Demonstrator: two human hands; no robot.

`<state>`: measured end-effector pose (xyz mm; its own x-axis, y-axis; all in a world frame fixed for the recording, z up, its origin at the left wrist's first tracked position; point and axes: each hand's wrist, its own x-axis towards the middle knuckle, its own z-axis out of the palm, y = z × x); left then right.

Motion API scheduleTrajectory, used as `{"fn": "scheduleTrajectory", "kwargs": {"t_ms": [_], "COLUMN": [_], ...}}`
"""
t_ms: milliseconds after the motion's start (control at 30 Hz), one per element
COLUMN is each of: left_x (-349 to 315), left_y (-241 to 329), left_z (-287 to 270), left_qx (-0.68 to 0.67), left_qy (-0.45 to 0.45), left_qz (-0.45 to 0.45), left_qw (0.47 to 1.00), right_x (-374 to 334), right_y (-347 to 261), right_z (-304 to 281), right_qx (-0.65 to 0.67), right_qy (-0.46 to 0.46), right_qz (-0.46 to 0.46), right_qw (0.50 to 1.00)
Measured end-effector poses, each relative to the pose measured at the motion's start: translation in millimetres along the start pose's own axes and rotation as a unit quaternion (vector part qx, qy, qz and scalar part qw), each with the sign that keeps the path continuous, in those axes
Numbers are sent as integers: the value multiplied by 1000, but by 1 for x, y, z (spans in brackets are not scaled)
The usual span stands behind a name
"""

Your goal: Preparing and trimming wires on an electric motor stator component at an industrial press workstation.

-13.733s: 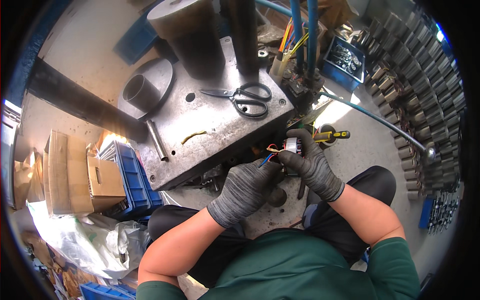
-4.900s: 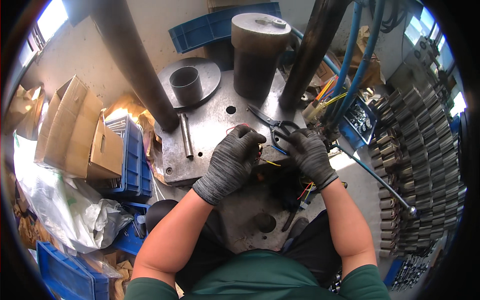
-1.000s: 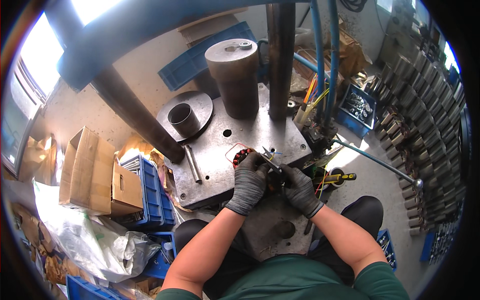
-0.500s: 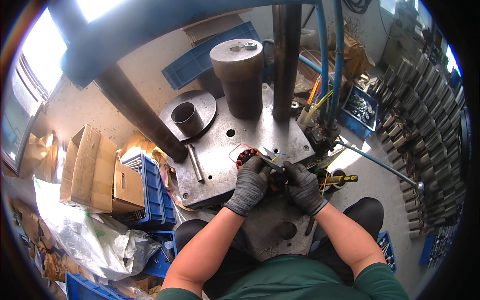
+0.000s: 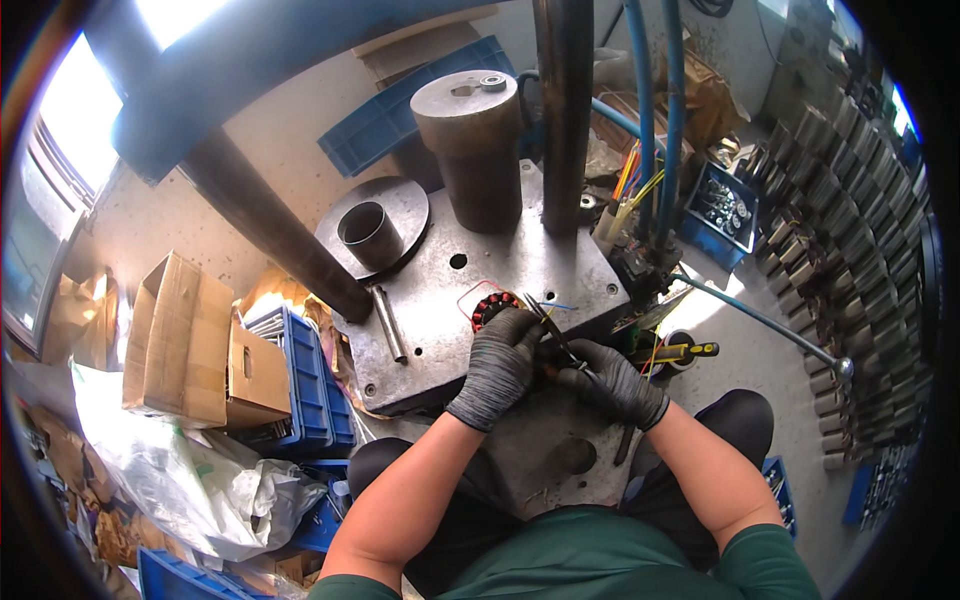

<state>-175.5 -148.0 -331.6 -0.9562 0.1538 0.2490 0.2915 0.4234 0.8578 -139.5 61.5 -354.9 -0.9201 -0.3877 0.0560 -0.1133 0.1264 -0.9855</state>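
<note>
A ring-shaped motor stator with red and black windings sits at the near part of the steel plate. My left hand, in a grey knit glove, closes on the stator and covers much of it. A thin red wire loops out on the stator's left; blue and yellow wire ends stick out on its right. My right hand, gloved alike, grips a pair of dark scissors, their blades pointing up and left beside the wires. The fingertips of both hands are partly hidden.
The steel press plate carries a thick metal cylinder, a short tube on a disc, and a metal rod. Posts rise around it. Cardboard boxes and blue crates stand left; stacked metal cylinders line the right.
The scissor blades have turned to point more upward and look closer together. My right hand has shifted slightly down and right, while my left hand stays at the stator.
</note>
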Motion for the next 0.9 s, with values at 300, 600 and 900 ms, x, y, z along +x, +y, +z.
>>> {"fn": "scheduleTrajectory", "kwargs": {"t_ms": [300,600,900], "left_x": [-1,0,3], "left_y": [-15,0,-7], "left_z": [5,-2,10], "left_qx": [-229,-54,-111], "left_qy": [-31,-34,45], "left_qz": [-134,-57,-106], "left_qw": [964,996,987], "right_x": [-2,3,3], "right_y": [-12,-12,-12], "right_z": [-12,-10,4], "right_qx": [341,-131,-36], "right_qy": [-104,20,20], "right_qz": [176,14,41], "right_qw": [918,991,998]}}
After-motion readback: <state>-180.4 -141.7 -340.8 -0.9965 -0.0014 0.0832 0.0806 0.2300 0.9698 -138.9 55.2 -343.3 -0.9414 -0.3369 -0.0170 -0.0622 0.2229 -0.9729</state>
